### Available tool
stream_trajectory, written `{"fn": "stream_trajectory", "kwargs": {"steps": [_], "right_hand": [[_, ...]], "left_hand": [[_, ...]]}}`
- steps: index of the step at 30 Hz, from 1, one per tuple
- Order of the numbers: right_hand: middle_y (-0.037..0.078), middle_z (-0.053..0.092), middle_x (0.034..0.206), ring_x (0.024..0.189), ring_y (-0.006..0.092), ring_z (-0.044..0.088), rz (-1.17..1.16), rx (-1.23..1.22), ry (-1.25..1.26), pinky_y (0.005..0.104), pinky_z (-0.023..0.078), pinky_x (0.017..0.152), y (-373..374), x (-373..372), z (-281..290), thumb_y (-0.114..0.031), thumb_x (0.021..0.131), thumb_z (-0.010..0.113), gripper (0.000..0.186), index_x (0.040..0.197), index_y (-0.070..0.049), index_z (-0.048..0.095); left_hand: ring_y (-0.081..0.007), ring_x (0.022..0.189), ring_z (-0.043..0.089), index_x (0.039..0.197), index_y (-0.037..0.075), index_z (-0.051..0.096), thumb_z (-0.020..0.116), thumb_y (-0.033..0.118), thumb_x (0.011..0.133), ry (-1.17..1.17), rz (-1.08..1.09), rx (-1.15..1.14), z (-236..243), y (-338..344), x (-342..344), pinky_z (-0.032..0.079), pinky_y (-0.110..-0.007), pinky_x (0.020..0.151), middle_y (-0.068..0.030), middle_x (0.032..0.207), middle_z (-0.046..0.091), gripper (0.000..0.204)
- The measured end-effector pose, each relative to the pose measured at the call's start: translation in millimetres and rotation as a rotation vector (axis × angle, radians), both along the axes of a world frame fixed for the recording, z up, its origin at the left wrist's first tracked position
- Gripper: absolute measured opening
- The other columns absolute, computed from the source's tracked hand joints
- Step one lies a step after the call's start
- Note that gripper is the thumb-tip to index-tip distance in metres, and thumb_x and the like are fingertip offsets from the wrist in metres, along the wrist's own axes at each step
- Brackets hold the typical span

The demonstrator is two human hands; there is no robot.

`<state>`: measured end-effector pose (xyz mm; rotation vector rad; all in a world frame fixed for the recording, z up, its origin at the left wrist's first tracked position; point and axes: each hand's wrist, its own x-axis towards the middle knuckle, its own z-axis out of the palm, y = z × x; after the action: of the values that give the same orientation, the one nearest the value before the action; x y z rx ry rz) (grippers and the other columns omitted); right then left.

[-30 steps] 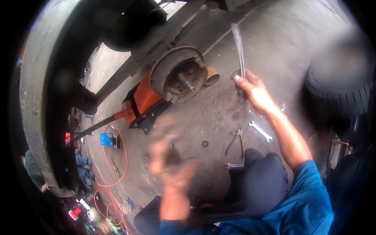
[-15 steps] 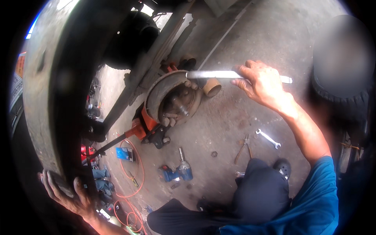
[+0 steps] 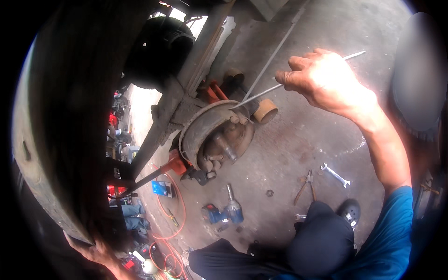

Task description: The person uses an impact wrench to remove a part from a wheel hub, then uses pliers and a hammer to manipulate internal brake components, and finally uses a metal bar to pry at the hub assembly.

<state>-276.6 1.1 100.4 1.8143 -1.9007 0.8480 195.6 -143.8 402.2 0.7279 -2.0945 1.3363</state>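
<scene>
My right hand [image 3: 322, 79], upper right, grips a long thin metal bar [image 3: 261, 94]. The bar's lower-left end meets the upper rim of a worn brake drum assembly [image 3: 192, 128], which has a protruding metal spindle [image 3: 225, 148] at its middle. My left hand [image 3: 93, 252] is at the lower left, holding the bottom edge of a long curved metal part of the vehicle [image 3: 35, 182], its fingers partly hidden behind it.
An orange jack [image 3: 175, 163] sits beside the drum. A blue power tool [image 3: 217, 213], wrench [image 3: 335, 175], pliers [image 3: 305, 185], nut [image 3: 269, 192], blue box [image 3: 162, 188] and hose [image 3: 183, 217] lie on the floor. A tire [image 3: 415, 70] stands right; someone's legs [image 3: 133, 214] show left.
My right hand swung the bar from upright down to the drum's rim, then raised its outer end slightly. My left hand moved from low centre onto the curved metal part at left.
</scene>
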Motion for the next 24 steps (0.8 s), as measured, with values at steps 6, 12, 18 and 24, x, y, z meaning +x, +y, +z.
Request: {"fn": "stream_trajectory", "kwargs": {"steps": [6,12,18,24], "right_hand": [[0.008,0.058,0.068,0.065,0.0269,0.063,0.018,0.057,-0.183,0.0368,0.05,0.058,-0.4,11.2,0.7,-0.024,0.079,0.067,0.018,0.091,-0.01,0.069],[0.007,0.057,0.068,0.063,0.0254,0.062,0.007,-0.049,-0.059,0.0365,0.049,0.057,-0.6,17.0,6.0,-0.021,0.076,0.07,0.015,0.087,-0.01,0.068],[0.006,0.06,0.068,0.06,0.0221,0.062,0.045,-0.061,-0.062,0.035,0.049,0.055,-7.2,9.6,-1.0,-0.021,0.074,0.072,0.016,0.086,-0.011,0.069],[0.004,0.051,0.055,0.056,0.0209,0.058,0.202,0.067,-0.001,0.0353,0.043,0.049,-57.4,-21.5,31.3,-0.039,0.075,0.072,0.032,0.071,-0.008,0.064]], "left_hand": [[-0.029,0.116,0.053,0.132,-0.002,0.045,0.072,0.021,0.084,0.038,-0.006,0.014,0.9,2.5,3.5,0.041,-0.039,0.098,-0.0175,0.129,0.053,0.06],[-0.0311,0.12,0.05,0.133,0.001,0.045,0.067,0.019,0.085,0.115,0.039,0.007,-2.6,2.8,2.6,0.038,-0.04,0.102,-0.0169,0.132,0.051,0.056],[-0.0302,0.121,0.049,0.133,0.0,0.045,0.067,0.017,0.085,0.059,-0.005,0.026,5.1,8.9,0.9,0.037,-0.04,0.102,-0.0162,0.132,0.051,0.055],[-0.0299,0.12,0.05,0.133,0.0,0.046,0.067,0.017,0.085,0.056,-0.041,-0.006,4.2,3.3,7.0,0.038,-0.039,0.102,-0.016,0.132,0.052,0.054]]}}
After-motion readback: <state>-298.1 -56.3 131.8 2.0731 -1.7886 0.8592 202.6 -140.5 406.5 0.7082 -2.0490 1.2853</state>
